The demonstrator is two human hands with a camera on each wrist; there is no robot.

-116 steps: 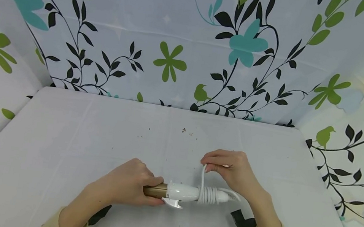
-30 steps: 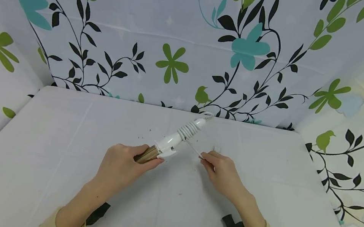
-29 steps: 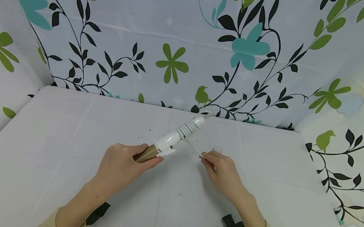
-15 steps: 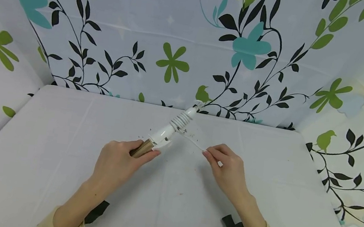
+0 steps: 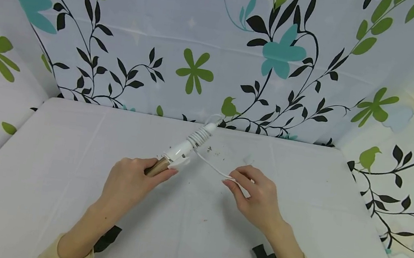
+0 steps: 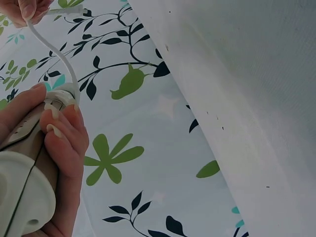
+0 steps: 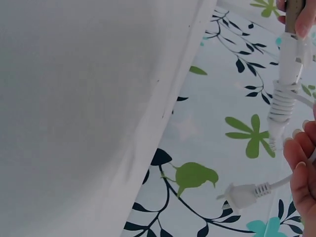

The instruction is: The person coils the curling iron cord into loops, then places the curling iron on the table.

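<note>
My left hand (image 5: 127, 184) grips a white-and-gold curling iron (image 5: 178, 151) by its gold part, with the white end tilted up and away towards the back of the table. White cord (image 5: 210, 164) is coiled in several turns around that white end. The free length of it runs across to my right hand (image 5: 259, 194), which pinches it between thumb and fingers. From this hand a white plug (image 7: 242, 196) hangs on its stretch of cord in the right wrist view. In the left wrist view, fingers (image 6: 66, 143) wrap the iron's body beside a rounded white part.
A white-covered table (image 5: 69, 163) lies under both hands, with small dark specks (image 5: 210, 149) near its back. Leaf-patterned fabric (image 5: 145, 29) hangs behind and along both sides. Black straps (image 5: 264, 257) show by the wrists.
The iron has swung from lying level to pointing up and away, and lately shifted a little left. The right hand has moved lower with the cord, which now sags more than before.
</note>
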